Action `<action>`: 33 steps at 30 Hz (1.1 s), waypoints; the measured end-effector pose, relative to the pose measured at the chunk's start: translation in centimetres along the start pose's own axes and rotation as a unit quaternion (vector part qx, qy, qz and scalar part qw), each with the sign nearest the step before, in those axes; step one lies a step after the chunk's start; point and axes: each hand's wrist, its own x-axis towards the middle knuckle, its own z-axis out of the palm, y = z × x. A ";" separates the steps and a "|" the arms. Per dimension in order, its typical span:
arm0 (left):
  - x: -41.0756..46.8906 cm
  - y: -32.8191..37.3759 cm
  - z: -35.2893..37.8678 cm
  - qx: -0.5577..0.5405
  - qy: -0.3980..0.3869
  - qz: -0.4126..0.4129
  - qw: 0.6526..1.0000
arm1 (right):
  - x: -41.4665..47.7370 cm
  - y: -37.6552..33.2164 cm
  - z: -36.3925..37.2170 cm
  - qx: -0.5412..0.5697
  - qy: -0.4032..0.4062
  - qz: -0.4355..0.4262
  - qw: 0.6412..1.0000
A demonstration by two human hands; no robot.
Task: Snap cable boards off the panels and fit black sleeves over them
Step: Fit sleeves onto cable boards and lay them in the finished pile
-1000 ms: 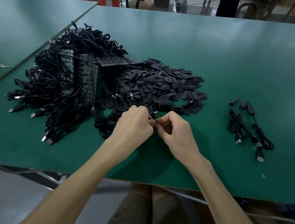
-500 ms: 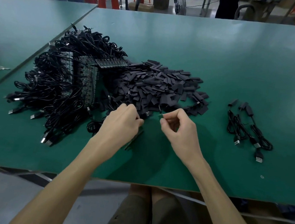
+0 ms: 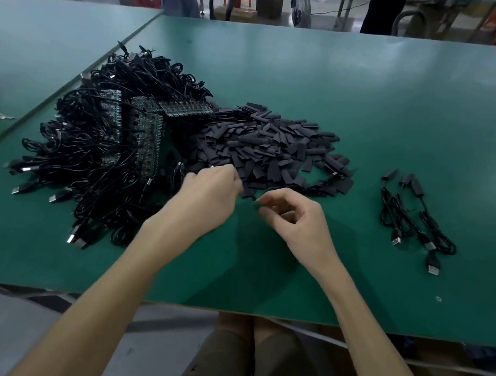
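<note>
My left hand point(image 3: 208, 195) reaches into the near edge of the pile of flat black sleeves point(image 3: 276, 147). Its curled fingers pinch one black sleeve point(image 3: 248, 191); the fingertips themselves are hidden. Just to the right, my right hand point(image 3: 296, 216) hovers over the green table and pinches a small cable board point(image 3: 256, 202) between thumb and forefinger. The two hands are a short gap apart. Left of the sleeves lie the panels of boards point(image 3: 148, 139), buried in a heap of black USB cables point(image 3: 90, 151).
A few sleeved cables point(image 3: 416, 219) lie together on the right of the green table point(image 3: 375, 94). The table's near edge runs just below my forearms. A second table point(image 3: 24, 48) joins on the left. Stools, boxes and a fan stand beyond the far edge.
My hands, joined on the small board a second ago, have parted. The left hand moved up and left into the sleeve pile; the right hand keeps the board, almost where it was.
</note>
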 end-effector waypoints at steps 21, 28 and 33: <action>4.5 0.0 2.8 -0.415 -0.022 0.045 0.908 | 0.1 -0.4 -0.4 0.093 0.090 0.014 0.992; 3.0 0.3 1.3 -0.466 -0.112 0.139 0.867 | 0.4 0.5 -0.5 -0.095 0.173 0.000 0.980; 2.7 0.2 0.5 -0.467 -0.135 0.181 0.855 | 0.4 0.8 -0.6 -0.039 0.220 0.008 0.975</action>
